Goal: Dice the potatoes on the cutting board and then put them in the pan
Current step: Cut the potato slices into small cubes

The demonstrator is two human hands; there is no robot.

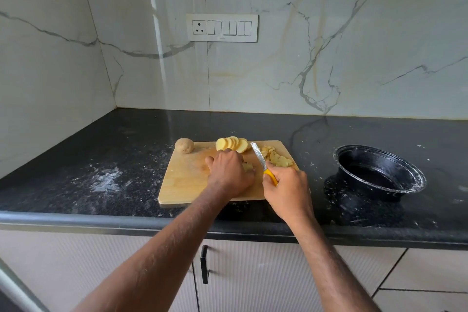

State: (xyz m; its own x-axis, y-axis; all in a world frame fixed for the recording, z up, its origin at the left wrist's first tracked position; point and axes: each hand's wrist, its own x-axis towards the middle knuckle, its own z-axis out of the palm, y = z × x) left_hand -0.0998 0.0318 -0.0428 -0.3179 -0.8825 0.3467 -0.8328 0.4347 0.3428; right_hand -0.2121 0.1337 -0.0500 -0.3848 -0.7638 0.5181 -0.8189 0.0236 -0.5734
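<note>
Board (187, 180) on counter (106, 149), left hand (229, 172) curled over potato piece (247, 166), right hand (287, 191) gripping knife (260, 161), slices (231, 144) at far edge, dice (277, 158) right, whole potato (184, 145) at corner, pan (379, 172) well right.

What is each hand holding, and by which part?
The right hand grips the steel knife by its yellow handle. The left hand covers pale potato pieces on the wooden board.

Matt wooden cutting board (187, 180), glossy speckled stone counter (101, 149)
</note>
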